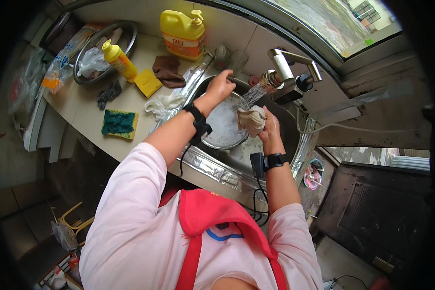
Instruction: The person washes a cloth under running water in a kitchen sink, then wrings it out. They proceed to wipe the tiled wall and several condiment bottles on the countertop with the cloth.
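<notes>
My right hand (272, 125) grips a wet, bunched beige cloth (253, 119) at the right rim of a metal basin (226, 148). White suds (221, 123) fill the basin, which stands in a stainless steel sink (284, 145). Water streams from the metal faucet (272, 81) into the basin beside the cloth. My left hand (220, 88) is over the basin's far left rim, fingers pointing towards the wall. Its palm side is turned away, so whether it holds anything is hidden. Just beyond it stand clear drinking glasses (238, 61).
Left counter: a green-and-yellow scouring sponge (119, 124), steel wool (108, 94), a yellow sponge (148, 83), a brown cloth (169, 70), white gloves or cloth (163, 106), a yellow pump bottle (120, 61), a detergent jug (183, 34) and a metal bowl (131, 30). Foil (217, 170) lines the sink edge.
</notes>
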Demonstrator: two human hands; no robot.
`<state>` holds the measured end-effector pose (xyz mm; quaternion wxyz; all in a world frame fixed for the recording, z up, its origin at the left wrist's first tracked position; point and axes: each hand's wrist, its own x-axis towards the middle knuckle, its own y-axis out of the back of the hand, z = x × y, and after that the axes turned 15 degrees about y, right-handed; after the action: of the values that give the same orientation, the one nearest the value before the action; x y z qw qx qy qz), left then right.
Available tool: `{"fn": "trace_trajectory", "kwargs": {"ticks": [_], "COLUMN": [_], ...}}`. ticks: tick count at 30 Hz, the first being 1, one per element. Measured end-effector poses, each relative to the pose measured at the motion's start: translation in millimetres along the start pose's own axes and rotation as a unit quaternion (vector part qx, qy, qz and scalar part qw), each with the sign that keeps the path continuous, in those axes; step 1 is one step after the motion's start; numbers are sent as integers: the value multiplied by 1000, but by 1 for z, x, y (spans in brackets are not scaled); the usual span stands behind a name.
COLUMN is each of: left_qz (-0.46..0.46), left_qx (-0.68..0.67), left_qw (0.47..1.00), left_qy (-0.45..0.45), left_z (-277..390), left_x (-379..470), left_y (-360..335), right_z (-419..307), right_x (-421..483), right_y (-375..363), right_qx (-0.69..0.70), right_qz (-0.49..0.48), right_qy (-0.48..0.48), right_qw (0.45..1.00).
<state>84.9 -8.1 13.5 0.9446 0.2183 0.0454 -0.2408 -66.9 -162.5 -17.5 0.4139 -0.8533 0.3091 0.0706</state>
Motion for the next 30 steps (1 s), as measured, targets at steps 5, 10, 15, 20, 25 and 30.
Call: {"fn": "trace_trajectory", "kwargs": {"ticks": [5,10,15,20,25,30], "left_qz": [57,19,41,-8,-203,-290], "left_qx": [227,297,275,228,1,-76], "left_qw": [969,950,950,964,952,847], "left_qy": [-74,-95,-143,-139,229,438], "left_z": [21,23,10,-4,-38,-90], "left_x": [59,80,69,32,11,15], "left_y": [11,4,0,7,-2,-26], "right_z": [11,13,9,11,22,31], "right_x": [-3,-10,-21,-24,-19,-16], "right_y": [23,30,28,22,24,32], "right_qx": [-18,-64,-73,-70,-72,-98], "right_qz": [18,68,76,78,91,65], "right_qy": [1,58,77,69,56,57], "right_qw": [1000,994,991,992,992,991]}}
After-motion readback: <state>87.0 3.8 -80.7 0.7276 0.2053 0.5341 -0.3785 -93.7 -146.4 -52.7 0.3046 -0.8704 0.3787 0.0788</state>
